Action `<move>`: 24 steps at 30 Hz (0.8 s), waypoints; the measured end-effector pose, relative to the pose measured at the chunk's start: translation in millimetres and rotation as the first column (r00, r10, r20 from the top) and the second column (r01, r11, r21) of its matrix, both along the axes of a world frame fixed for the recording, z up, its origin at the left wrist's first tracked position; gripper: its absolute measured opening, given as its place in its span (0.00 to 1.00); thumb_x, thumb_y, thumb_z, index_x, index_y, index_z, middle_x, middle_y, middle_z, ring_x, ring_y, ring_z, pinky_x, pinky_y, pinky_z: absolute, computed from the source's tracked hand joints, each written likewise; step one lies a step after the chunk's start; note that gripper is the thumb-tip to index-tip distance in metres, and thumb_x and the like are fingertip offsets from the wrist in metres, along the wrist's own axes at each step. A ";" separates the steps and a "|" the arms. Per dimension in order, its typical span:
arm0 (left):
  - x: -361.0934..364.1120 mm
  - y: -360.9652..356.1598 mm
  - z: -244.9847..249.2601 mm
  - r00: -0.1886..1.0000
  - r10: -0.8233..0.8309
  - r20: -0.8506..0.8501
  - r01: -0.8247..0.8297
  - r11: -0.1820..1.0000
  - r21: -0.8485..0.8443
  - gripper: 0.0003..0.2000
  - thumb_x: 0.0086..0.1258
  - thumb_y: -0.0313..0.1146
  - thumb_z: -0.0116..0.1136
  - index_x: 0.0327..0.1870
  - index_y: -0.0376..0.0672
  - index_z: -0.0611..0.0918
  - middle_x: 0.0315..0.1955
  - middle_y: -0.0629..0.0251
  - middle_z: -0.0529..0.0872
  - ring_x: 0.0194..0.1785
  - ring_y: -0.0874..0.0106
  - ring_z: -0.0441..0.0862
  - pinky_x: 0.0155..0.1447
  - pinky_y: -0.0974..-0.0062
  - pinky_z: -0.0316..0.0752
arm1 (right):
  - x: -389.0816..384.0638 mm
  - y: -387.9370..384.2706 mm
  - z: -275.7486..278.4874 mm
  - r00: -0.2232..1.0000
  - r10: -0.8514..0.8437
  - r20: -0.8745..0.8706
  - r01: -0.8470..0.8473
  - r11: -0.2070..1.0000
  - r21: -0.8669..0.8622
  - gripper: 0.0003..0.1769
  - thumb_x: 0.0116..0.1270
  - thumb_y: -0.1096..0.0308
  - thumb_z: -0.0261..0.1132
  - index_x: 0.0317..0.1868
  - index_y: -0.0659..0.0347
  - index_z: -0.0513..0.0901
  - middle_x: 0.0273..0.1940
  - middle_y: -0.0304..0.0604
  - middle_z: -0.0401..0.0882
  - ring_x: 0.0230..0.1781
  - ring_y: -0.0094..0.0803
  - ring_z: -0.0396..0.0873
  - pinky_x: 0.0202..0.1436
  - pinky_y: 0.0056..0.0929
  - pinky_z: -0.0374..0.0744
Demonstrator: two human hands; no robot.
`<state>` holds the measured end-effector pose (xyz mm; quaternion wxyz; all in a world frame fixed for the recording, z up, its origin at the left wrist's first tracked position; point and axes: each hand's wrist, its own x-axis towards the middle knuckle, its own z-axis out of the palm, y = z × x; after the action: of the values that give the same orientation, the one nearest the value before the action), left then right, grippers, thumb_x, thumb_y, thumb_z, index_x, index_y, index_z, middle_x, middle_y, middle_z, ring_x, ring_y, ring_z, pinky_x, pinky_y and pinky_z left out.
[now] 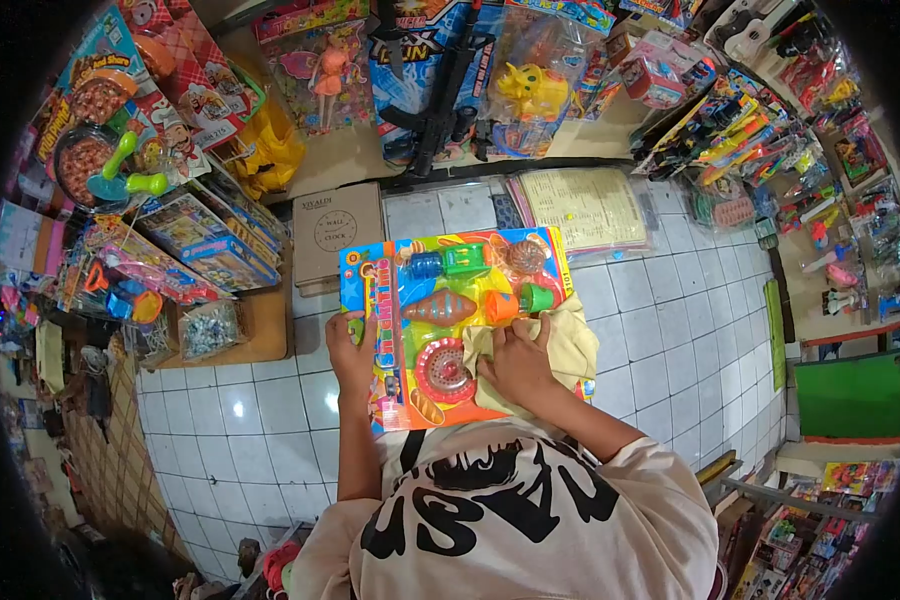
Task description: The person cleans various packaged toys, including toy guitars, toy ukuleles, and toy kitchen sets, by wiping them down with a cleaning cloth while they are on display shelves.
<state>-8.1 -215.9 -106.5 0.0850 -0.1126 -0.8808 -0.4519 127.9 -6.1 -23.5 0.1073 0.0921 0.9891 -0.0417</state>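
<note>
A colourful carded toy set (475, 340) with plastic food pieces under a clear front is in the middle of the head view, close to my body. My left hand (352, 352) grips its left edge, with the thumb on the front and the other fingers partly hidden. My right hand (515, 360) presses a pale yellow cloth (574, 335) against the right half of the pack. The cloth is bunched under my fingers and covers the lower right part of the pack.
A brown wall clock box (338, 232) stands behind the pack at left. Papers in a plastic sleeve (585, 208) are behind it at right. Bagged toys, including a toy gun pack (435, 90), line the back. Boxed toys (205, 245) crowd the left over white floor tiles (670, 330).
</note>
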 end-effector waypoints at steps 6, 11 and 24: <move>1.0 -1.1 -2.1 1.000 0.012 -0.009 -0.012 1.000 -0.022 0.12 0.61 0.34 0.64 0.41 0.42 0.76 0.43 0.57 0.75 0.48 0.58 0.74 0.51 0.64 0.70 | 1.1 8.3 -4.7 0.981 -0.005 -0.193 -0.060 0.944 -0.325 0.15 0.67 0.60 0.54 0.41 0.65 0.77 0.32 0.47 0.78 0.46 0.40 0.72 0.59 0.52 0.55; -0.2 -3.4 -3.3 0.998 -0.003 0.060 0.002 1.000 0.013 0.11 0.61 0.34 0.64 0.41 0.42 0.76 0.43 0.56 0.74 0.49 0.58 0.74 0.52 0.64 0.70 | -3.1 22.1 25.6 0.859 -0.384 -0.338 -0.025 0.629 -0.777 0.09 0.69 0.70 0.55 0.44 0.64 0.78 0.31 0.45 0.79 0.31 0.36 0.75 0.41 0.29 0.71; 3.5 -2.7 4.3 0.999 0.041 -0.027 -0.042 0.998 -0.039 0.12 0.61 0.33 0.64 0.41 0.41 0.76 0.43 0.56 0.74 0.48 0.59 0.74 0.52 0.65 0.69 | -94.7 -25.0 -58.4 0.826 0.184 -0.533 -0.289 0.950 -0.120 0.20 0.68 0.60 0.55 0.53 0.65 0.75 0.64 0.59 0.62 0.66 0.46 0.62 0.65 0.44 0.63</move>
<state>-4.6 -218.6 -102.2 0.1035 -0.1021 -0.8906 -0.4309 33.2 -31.1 -82.0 -0.1486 -0.0574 0.9760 -0.1483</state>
